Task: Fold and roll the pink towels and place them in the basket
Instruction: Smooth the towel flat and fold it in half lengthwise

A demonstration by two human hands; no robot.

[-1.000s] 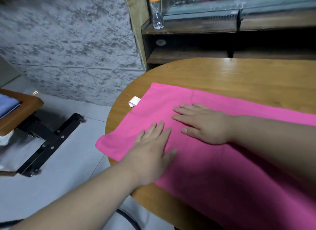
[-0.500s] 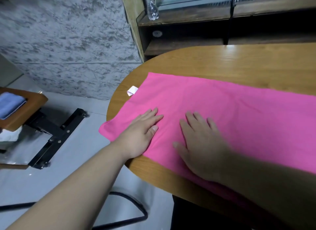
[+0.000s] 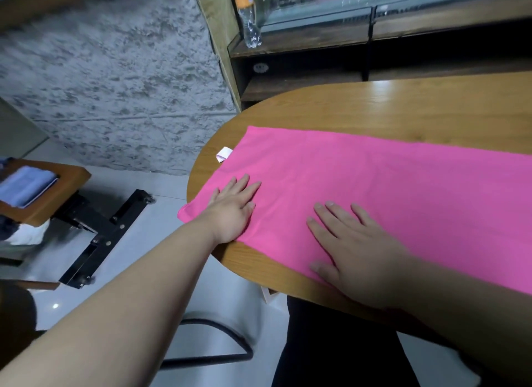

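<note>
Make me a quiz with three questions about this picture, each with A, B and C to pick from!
1. Where is the white tag? A) at the left end of the pink towel B) at its right end C) in its middle
2. How many hands rest on the towel? A) none B) one C) two
3. How is the towel lying? A) rolled up B) spread flat C) bunched in a heap

Answers: 1 A, it pokes out from the left end onto the table. 2 C, the left hand and right hand both lie flat on it. 3 B, it lies smooth along the table.
</note>
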